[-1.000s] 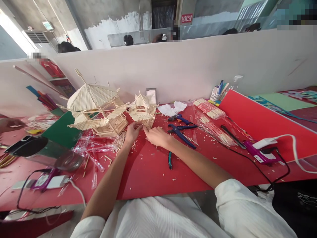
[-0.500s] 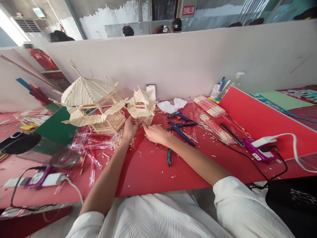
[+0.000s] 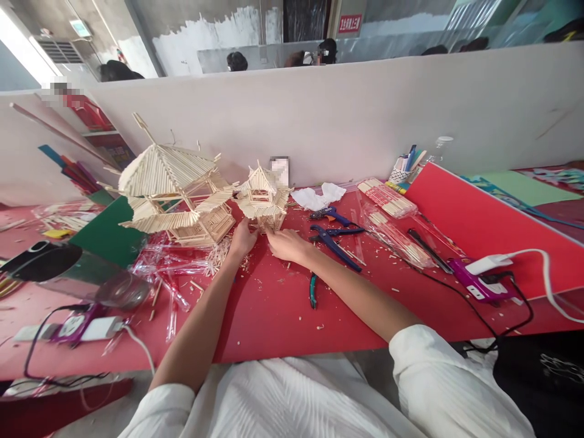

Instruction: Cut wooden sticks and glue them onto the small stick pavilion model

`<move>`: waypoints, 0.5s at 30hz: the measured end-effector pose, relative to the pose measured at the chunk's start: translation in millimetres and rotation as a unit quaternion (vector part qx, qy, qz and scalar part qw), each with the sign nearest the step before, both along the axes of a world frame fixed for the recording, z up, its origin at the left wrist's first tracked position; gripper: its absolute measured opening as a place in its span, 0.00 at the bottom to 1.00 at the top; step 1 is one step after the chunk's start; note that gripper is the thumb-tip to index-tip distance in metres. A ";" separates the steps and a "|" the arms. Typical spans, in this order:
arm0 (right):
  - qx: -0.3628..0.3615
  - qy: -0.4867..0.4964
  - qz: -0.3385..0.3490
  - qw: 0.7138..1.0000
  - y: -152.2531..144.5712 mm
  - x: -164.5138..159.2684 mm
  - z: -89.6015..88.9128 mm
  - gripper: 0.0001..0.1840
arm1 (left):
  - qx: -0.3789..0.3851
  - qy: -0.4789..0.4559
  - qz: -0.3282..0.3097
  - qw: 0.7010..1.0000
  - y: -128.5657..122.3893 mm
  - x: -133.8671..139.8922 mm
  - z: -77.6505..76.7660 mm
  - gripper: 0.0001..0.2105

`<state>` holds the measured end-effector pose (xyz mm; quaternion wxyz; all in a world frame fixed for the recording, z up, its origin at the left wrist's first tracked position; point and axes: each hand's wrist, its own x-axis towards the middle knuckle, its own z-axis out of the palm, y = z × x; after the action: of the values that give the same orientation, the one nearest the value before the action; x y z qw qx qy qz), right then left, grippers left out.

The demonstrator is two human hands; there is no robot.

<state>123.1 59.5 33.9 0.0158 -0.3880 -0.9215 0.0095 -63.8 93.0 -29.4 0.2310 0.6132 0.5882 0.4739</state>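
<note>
A small pavilion (image 3: 261, 198) built of thin wooden sticks stands upright in front of me, with a pointed roof and a lower skirt of eaves. At the front left of its base, my left hand (image 3: 243, 239) is closed with its fingertips against the sticks. My right hand (image 3: 287, 244) comes in from the right, fingers curled together and the index fingertip at the base's front. Whatever small piece may be between those fingers is hidden. A larger stick pavilion (image 3: 166, 176) stands close by on the left, its roof wider and taller.
Blue-handled cutters (image 3: 335, 243) and green-handled pliers (image 3: 312, 291) lie to the right. Behind are bagged sticks (image 3: 387, 198), crumpled tissue (image 3: 318, 196) and a red board (image 3: 493, 228). At left lie plastic wrappers (image 3: 171, 261), a clear bottle (image 3: 100, 283) and a power strip (image 3: 77, 325).
Both hands stay at the small pavilion's base with only slight finger movement. The whole view has shifted a little, so things appear slightly lower and to the right.
</note>
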 end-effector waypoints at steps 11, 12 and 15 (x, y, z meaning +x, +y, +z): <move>0.009 -0.004 0.001 1.000 0.0 -2.1 -3.3 0.41 | 0.001 0.023 0.010 1.000 0.0 1.0 5.2 0.11; 0.007 -0.006 0.000 1.000 0.8 -2.1 -3.8 0.41 | 0.000 0.026 0.009 1.000 0.3 1.3 5.4 0.11; 0.005 -0.009 -0.001 1.000 2.4 -1.7 -5.4 0.41 | 0.001 0.031 0.007 0.999 0.7 2.1 6.2 0.10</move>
<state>121.4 62.0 28.5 0.0092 -0.3889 -0.9212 0.0012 -61.8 93.8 -23.2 0.2089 0.6239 0.5989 0.4566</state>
